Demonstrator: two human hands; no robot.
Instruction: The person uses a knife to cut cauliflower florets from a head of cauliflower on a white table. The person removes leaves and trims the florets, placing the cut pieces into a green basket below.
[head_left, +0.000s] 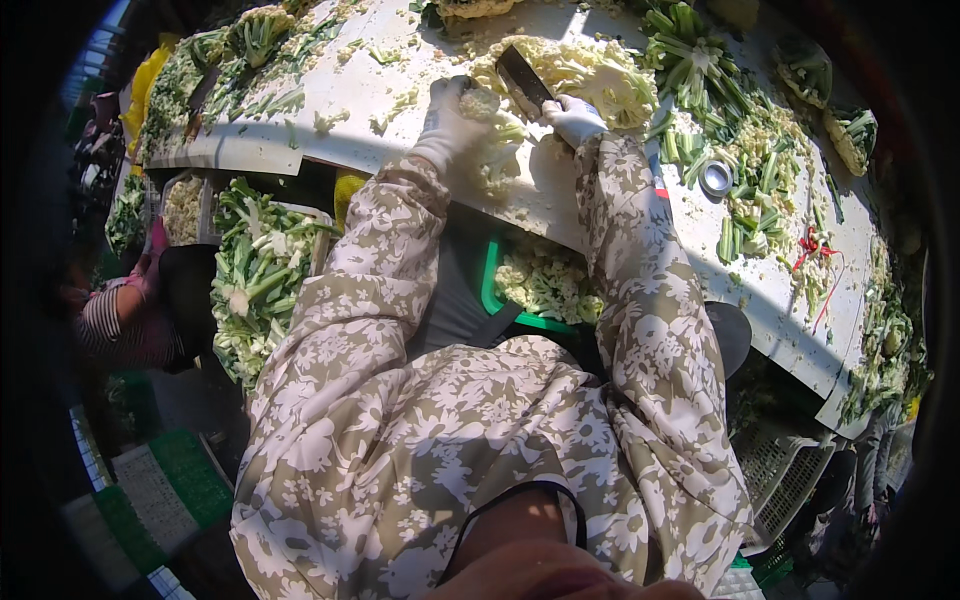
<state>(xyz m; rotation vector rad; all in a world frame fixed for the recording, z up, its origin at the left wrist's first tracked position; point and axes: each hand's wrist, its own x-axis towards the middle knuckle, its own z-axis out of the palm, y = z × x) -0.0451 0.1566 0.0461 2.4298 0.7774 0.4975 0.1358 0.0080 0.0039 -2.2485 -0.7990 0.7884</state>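
My left hand, in a white glove, grips a piece of cauliflower above the near edge of the white table. To its right my right hand, also gloved, is closed around the handle of a broad-bladed knife. The dark blade points up and to the left, a little apart from the piece in my left hand. Just beyond the knife lies a large cut cauliflower head. Below the table edge, in front of my lap, a green-rimmed container holds cut florets.
Trimmed leaves and stalks lie at the right, near a roll of tape and red string. A crate of leaves stands left of me. Another person is at far left. A plastic crate is at lower right.
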